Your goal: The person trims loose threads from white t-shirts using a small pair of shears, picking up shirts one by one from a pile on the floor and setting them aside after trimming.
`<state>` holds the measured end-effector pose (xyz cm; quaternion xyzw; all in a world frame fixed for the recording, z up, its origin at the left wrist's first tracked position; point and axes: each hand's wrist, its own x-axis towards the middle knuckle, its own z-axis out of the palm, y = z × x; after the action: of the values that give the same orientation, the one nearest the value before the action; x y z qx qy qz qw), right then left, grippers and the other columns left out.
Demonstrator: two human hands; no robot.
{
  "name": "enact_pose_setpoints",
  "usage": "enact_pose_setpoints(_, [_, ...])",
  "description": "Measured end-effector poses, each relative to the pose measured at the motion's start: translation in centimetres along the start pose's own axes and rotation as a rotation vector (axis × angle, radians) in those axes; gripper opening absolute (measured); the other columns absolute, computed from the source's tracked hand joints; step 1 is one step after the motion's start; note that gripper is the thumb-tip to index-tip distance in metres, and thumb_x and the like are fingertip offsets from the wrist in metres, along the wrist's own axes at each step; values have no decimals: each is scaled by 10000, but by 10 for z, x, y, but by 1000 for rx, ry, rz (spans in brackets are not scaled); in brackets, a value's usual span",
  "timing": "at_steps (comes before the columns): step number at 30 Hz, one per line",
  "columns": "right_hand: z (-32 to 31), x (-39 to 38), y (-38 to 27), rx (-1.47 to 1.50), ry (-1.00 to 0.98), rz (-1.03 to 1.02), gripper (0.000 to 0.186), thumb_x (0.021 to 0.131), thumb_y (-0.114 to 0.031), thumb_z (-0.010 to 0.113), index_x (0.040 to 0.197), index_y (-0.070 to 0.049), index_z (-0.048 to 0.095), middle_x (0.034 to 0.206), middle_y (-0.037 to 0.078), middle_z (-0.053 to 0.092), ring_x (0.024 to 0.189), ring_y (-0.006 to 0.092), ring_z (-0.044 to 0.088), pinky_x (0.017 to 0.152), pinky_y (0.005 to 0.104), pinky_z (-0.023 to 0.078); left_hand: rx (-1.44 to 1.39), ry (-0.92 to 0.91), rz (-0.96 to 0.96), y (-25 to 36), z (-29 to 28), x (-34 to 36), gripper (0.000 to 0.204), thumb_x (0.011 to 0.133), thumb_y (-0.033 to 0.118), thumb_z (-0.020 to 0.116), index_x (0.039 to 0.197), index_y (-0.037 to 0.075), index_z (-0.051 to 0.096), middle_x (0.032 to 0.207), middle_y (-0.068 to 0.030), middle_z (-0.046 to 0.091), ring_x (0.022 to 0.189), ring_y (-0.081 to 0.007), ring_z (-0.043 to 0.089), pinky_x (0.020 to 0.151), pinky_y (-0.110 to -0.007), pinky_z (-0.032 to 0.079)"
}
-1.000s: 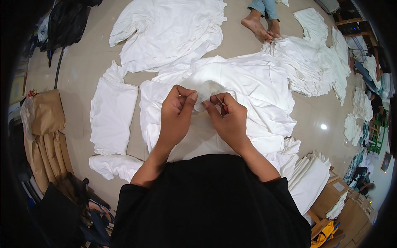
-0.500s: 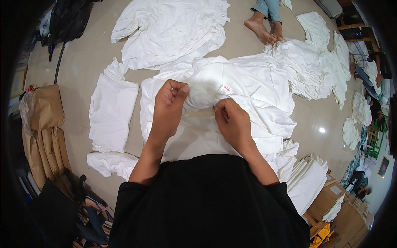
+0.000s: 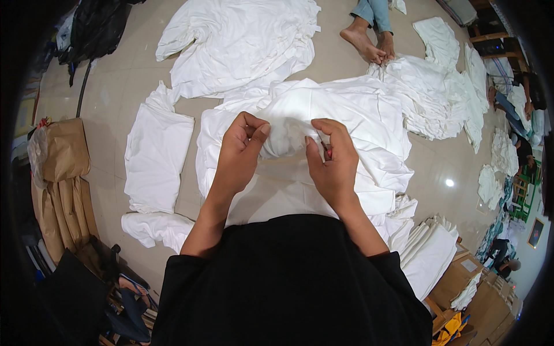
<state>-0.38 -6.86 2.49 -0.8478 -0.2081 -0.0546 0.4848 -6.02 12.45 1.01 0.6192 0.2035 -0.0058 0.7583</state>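
Note:
White garment cloth (image 3: 283, 135) is drawn up in front of me, thin and see-through where it bunches between my hands. At its left edge my left hand (image 3: 239, 150) is closed, thumb and forefinger pinching the cloth. My right hand (image 3: 334, 155) is at the right edge, its thumb and forefinger apart near the fabric. A small dark-and-red tool (image 3: 328, 153) is tucked in the curled fingers of that hand; most of it is hidden, so I cannot tell its exact kind. Under both hands spreads a heap of white garments (image 3: 369, 138).
Another pile of white garments (image 3: 242, 46) lies beyond, with a folded white stack (image 3: 158, 155) at left. A person's bare feet (image 3: 369, 46) rest near the far right pile (image 3: 427, 98). Brown paper bags (image 3: 63, 155) stand left; cardboard boxes (image 3: 459, 277) are at lower right.
My right hand has risen slightly, its thumb and forefinger have parted, and the red on the tool now shows. The garment's small label is out of sight. My left hand has shifted slightly right.

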Motion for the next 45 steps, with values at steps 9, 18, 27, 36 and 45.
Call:
enact_pose_setpoints(9, [-39,2,18,-281,-176,203,296,906,-76,755,1193,-42,695,1105,124,661,823,296,709,705,386,566,49,-25,-24,3,-5,2,123,1080,154,632,1043,41,601,847,40,581,714,-17,402,613,-214,341])
enact_pose_setpoints(18, [-80,-22,8,-422,-194,294,281,846,-83,765,1104,-3,687,1039,151,665,846,319,702,748,421,560,-99,-40,44,2,-4,8,77,1104,112,575,1067,44,581,934,-32,685,820,-41,577,734,-206,446])
enact_pose_setpoints(27, [-78,-7,17,78,-157,506,161,987,-117,676,1060,25,699,673,45,552,635,103,446,591,288,390,630,-69,796,25,59,10,31,1038,-10,596,1054,12,579,1135,-164,722,1047,-304,711,947,-361,538])
enact_pose_setpoints(36, [-92,-6,19,-52,-49,477,207,1000,-175,713,955,26,700,647,8,513,614,79,389,553,285,342,351,-71,265,7,28,33,147,1134,125,506,1075,-6,533,1202,-123,748,1072,-162,674,987,-325,506])
enact_pose_setpoints(45, [-93,-5,19,29,-56,532,286,1034,-243,713,934,23,692,668,-44,462,641,57,356,564,271,317,411,-77,245,-4,30,17,95,1101,85,546,1079,-3,520,868,-103,591,746,-156,514,712,-308,462])
